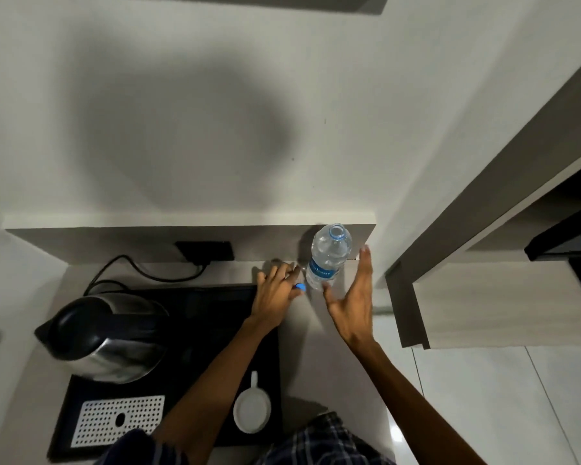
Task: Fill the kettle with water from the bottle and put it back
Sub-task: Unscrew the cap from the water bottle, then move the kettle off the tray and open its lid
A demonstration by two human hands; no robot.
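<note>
A clear plastic water bottle (329, 256) with a blue label stands upright and uncapped at the back right of the counter. My left hand (275, 290) rests just left of it, pinching the small blue cap (301, 288) in its fingertips. My right hand (353, 297) is spread open just right of the bottle, thumb near its base, not gripping it. A steel kettle (104, 337) with a black lid stands on the left end of a black tray (215, 307).
A white cup (252, 409) and a white perforated grid (118, 419) sit on the tray's near side. A black cable (141, 273) runs to a wall socket (204, 250) under a shelf (188, 221). A cabinet (483, 263) juts out on the right.
</note>
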